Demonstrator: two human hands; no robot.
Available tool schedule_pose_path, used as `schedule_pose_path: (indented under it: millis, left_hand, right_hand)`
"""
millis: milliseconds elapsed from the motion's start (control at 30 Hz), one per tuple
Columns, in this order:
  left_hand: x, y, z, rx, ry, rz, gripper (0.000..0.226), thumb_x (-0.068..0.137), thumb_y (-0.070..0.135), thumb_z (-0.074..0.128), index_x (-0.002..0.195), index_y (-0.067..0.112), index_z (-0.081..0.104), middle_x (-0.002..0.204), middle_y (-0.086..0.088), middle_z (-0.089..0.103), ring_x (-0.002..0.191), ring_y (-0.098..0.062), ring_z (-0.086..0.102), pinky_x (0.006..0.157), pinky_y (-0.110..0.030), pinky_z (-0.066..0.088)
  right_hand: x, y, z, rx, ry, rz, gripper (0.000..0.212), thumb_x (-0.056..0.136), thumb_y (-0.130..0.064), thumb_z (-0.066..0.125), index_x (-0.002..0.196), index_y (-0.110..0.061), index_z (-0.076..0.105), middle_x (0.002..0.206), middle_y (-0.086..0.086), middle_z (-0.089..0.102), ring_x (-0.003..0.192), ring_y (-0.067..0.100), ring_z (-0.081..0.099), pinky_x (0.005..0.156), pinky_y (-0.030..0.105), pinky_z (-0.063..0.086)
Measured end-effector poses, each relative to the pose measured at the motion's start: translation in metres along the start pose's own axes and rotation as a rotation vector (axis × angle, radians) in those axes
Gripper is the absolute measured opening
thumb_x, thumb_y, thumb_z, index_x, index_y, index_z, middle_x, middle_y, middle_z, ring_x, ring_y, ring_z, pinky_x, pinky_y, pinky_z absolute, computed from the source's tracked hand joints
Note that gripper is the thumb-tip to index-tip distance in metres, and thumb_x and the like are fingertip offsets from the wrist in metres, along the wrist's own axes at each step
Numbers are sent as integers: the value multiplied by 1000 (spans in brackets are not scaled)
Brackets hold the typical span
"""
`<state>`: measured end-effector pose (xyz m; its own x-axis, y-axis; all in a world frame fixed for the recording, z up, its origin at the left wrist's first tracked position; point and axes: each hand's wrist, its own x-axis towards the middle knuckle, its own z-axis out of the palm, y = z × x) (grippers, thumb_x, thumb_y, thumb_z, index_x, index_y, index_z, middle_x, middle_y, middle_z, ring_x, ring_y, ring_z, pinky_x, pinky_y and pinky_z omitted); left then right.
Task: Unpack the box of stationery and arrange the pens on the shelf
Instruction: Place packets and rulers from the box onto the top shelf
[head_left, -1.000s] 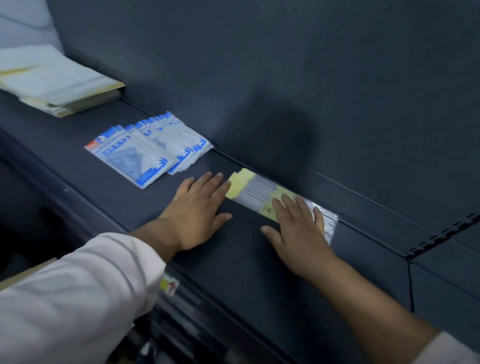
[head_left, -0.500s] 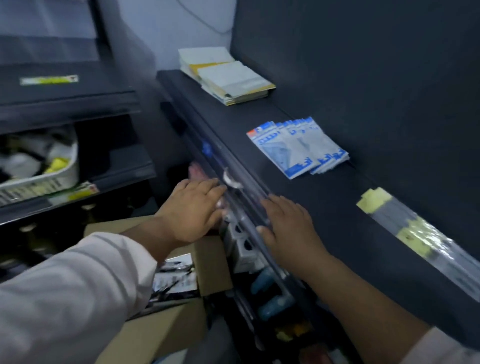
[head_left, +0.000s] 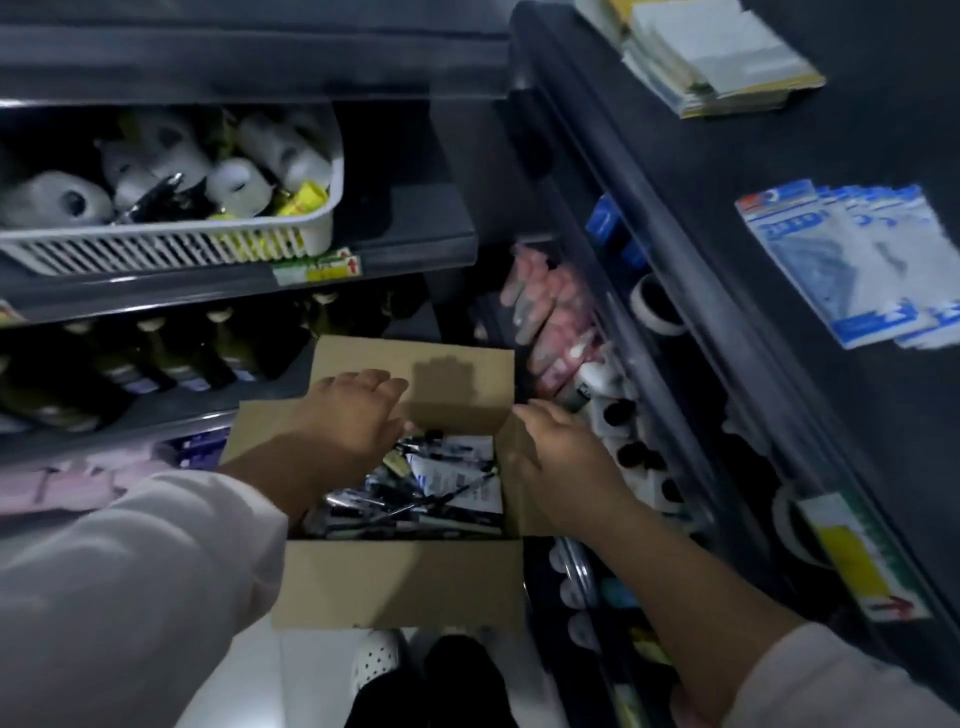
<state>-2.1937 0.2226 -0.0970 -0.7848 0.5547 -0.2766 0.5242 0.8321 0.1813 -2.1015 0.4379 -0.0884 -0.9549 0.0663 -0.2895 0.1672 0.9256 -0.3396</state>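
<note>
Fingers (head_left: 382, 382) of my left hand (head_left: 348, 421) are straight and close together, palm down. They hold nothing and reach over the open top of the cardboard box (head_left: 400, 582) toward its back flap (head_left: 415, 364). The fingers (head_left: 535, 413) of my right hand (head_left: 556, 457) lie along the upper edge of the right flap (head_left: 506, 441), which stands up. Blur keeps me from telling whether they only rest on it or curl round it.

Between my hands, inside the box, the pens (head_left: 415, 509) lie in a loose dark heap, mixed with some white printed packaging. The box sits low in front of me on a pale floor, and my white shoe (head_left: 376, 660) shows just below its front wall. White sleeves (head_left: 130, 597) cover both forearms.

To the right runs the dark shelf (head_left: 753, 156). On it lies a fanned row of blue-and-white packets (head_left: 857, 265), and farther back a stack of pale paper goods (head_left: 717, 57). A yellow and green label (head_left: 862, 556) sits on its front edge. Under that edge I see pink packets (head_left: 556, 322) and a roll of tape (head_left: 657, 306).

To the left, a white slotted basket (head_left: 171, 244) holds white rolls (head_left: 57, 200). Dark bottles (head_left: 171, 358) stand in a row on the level below.
</note>
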Motion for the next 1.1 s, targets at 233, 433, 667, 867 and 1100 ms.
schedule_pose_path:
  millis: [233, 433, 667, 867, 1100]
  left_hand:
    - [23, -28, 68, -69, -44, -112, 51, 93, 39, 48, 140, 19, 40, 141, -8, 46, 127, -28, 44, 102, -34, 35]
    - [53, -49, 129, -40, -55, -111, 42, 92, 35, 50, 131, 21, 52, 125, -9, 59, 116, -30, 52, 92, -34, 41]
    - [93, -59, 197, -52, -104, -22, 33, 86, 24, 56, 118, 20, 61, 115, -10, 64, 109, -33, 54, 92, -38, 43]
    - [118, -59, 237, -40, -300, -24, 49, 84, 18, 54, 132, 27, 50, 138, -1, 48, 137, -26, 27, 110, -42, 20]
    - [131, -60, 255, 39, -397, -45, 48, 84, 25, 53, 132, 27, 48, 134, -2, 47, 131, -27, 33, 106, -46, 21]
  right_hand:
    - [53, 23, 68, 111, -228, 19, 50, 99, -29, 47, 146, -13, 36, 144, 7, 45, 127, 22, 45, 103, 30, 40]
    - [94, 42, 123, 93, -360, 58, 48, 100, -30, 46, 145, -15, 37, 124, 13, 58, 92, 21, 55, 66, 25, 43]
    - [140, 57, 182, 177, -429, 26, 41, 100, -20, 44, 141, -14, 43, 130, 9, 54, 98, 16, 52, 68, 19, 37]
    - [168, 60, 213, 76, -732, 26, 47, 96, -21, 52, 140, -9, 39, 142, 12, 43, 122, 26, 47, 97, 29, 42]
    - [176, 70, 224, 167, -735, 136, 51, 81, -29, 74, 124, -14, 51, 121, 6, 56, 98, 21, 58, 78, 30, 52]
